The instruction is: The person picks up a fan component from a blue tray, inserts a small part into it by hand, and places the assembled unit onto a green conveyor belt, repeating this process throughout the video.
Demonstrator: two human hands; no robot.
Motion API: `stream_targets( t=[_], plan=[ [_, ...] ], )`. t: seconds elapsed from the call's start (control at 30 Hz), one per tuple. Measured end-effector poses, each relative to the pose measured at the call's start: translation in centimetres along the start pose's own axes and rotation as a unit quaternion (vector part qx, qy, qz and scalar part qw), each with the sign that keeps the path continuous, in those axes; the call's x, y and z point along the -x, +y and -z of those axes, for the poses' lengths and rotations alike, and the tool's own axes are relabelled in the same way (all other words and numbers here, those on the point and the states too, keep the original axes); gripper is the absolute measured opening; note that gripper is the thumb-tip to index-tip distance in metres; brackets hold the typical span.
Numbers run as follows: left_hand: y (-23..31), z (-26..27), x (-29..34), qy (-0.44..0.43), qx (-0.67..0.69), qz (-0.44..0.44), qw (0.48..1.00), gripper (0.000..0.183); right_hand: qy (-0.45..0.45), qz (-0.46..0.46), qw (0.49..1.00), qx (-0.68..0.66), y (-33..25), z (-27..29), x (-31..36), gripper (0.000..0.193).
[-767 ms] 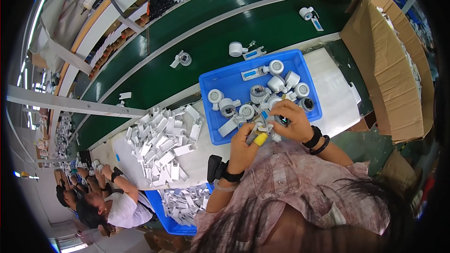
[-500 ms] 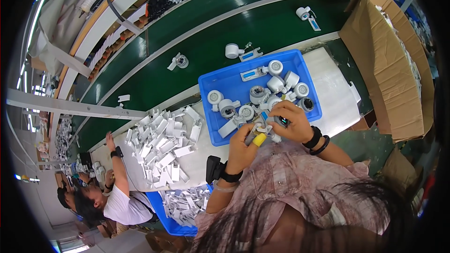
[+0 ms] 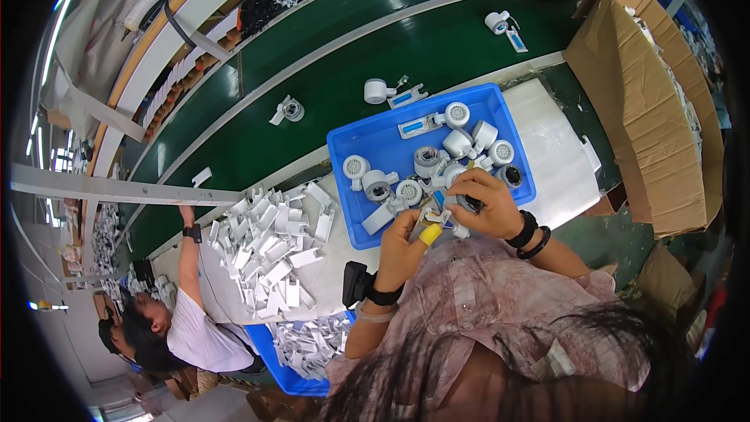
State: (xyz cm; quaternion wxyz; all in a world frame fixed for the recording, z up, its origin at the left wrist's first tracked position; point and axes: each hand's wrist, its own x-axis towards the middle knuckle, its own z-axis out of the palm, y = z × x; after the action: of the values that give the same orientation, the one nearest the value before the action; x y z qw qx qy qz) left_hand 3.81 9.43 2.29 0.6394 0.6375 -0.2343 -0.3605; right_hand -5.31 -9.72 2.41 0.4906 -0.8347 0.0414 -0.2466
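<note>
Both hands work on a small white handheld fan (image 3: 437,213) at the near edge of a blue tray (image 3: 337,187). My left hand (image 3: 402,244), with a yellow cover on its thumb, is closed on the fan's handle part. From the right, my right hand (image 3: 488,202) grips its round head, where a dark inside shows. Fingers hide much of the fan. In the tray lie several other white fans, some with grilles up; one fan handle (image 3: 420,125) at the far side lies uncovered, showing a blue battery.
A pile of white handle covers (image 3: 273,254) lies on the metal table to the left, above another blue tray (image 3: 262,337) of covers. Beyond runs a green conveyor (image 3: 336,101) bearing fan parts. A cardboard box (image 3: 625,109) stands right; a co-worker (image 3: 207,328) reaches in at left.
Fan parts on the conveyor have shifted left. The co-worker's hand has moved toward the conveyor's metal bar. My hands stay on the fan, with only slight movement.
</note>
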Motion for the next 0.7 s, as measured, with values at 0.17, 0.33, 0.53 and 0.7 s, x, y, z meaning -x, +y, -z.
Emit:
stream_targets(
  t=[0.17,0.33,0.53,0.7],
  plan=[
    [0.5,-0.1,-0.6,0.004,0.038,0.023,0.999,0.022,0.003,-0.010,1.000,0.013,0.2,0.2,-0.7,0.024],
    [-0.6,0.5,-1.9,-0.003,0.067,-0.004,0.998,0.027,-0.048,-0.076,0.991,-0.099,1.6,0.7,-2.1,0.018],
    [-0.2,4.3,-6.1,-0.027,0.072,0.069,0.995,0.026,-0.038,-0.209,0.940,-0.266,5.2,3.5,-7.2,0.014],
    [-2.3,9.6,-14.6,0.011,-0.170,-0.056,0.984,0.024,0.042,-0.293,0.894,-0.337,11.3,6.5,-14.4,0.020]
  ],
)
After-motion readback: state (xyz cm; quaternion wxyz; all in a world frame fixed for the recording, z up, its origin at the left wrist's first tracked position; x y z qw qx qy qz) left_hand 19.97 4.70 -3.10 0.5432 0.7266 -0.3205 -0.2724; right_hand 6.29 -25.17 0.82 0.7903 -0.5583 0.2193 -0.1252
